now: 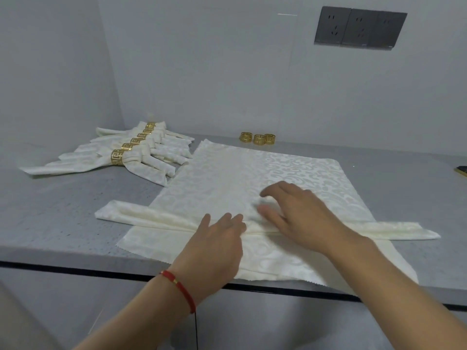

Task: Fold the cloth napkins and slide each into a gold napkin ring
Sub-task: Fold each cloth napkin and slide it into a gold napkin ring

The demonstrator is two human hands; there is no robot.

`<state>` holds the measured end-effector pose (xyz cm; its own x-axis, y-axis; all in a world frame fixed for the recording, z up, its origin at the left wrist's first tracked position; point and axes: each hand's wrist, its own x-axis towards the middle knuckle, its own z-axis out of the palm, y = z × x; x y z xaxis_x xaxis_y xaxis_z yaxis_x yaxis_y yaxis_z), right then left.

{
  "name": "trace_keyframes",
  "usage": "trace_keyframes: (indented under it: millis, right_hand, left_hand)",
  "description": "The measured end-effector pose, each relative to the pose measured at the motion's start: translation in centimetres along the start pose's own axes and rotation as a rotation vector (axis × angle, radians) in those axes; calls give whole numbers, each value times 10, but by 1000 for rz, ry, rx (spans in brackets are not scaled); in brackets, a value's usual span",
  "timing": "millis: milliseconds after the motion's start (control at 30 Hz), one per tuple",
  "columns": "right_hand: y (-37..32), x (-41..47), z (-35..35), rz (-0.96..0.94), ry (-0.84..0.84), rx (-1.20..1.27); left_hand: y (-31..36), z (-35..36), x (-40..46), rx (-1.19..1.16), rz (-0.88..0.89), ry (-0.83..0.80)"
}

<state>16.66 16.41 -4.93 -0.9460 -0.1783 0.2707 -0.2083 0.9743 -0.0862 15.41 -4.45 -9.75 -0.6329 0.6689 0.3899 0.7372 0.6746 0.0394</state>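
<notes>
A cream patterned napkin, folded into a long narrow strip (151, 217), lies crosswise on top of flat unfolded napkins (227, 170) stacked on the grey counter. My left hand (219, 241) rests on the strip's middle with straight fingers. My right hand (295, 213) hovers over the strip just to the right, fingers loosely bent and spread, touching the cloth. Three empty gold napkin rings (257, 138) stand at the back by the wall. Several finished napkins in gold rings (118, 156) lie in a row at the back left.
The counter's front edge (75, 269) runs just below the napkins. A dark object with a gold rim (461, 170) sits at the far right edge. Wall sockets (358, 29) are on the wall above.
</notes>
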Motion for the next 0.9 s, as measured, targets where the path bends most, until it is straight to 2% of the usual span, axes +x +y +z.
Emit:
trace_keyframes:
  millis: [33,133,233,333,433,567,700,833,900]
  right_hand:
    - [-4,6,10,8,-87,35]
    - [-3,12,38,39,-275,5]
    - [1,12,42,52,-270,30]
    - [0,15,42,69,-289,50]
    - [1,17,43,122,-320,137]
    - [5,20,41,108,-354,160]
    - [6,18,41,89,-346,143]
    - [4,17,41,93,-327,116]
    - [6,16,40,94,-310,162]
  left_hand:
    - [-1,2,0,4,8,37]
    - [-6,-9,7,-170,-125,-69]
    - [-27,-17,28,-233,-271,-53]
    - [-35,-24,46,-198,-356,-171]
    - [-31,-31,58,-85,-340,-293]
    - [-33,-39,71,-158,-255,-468]
    - [-22,-48,82,42,-142,-722]
    - [-6,-52,91,134,-136,-747]
    - [-6,-58,98,-10,-204,-791]
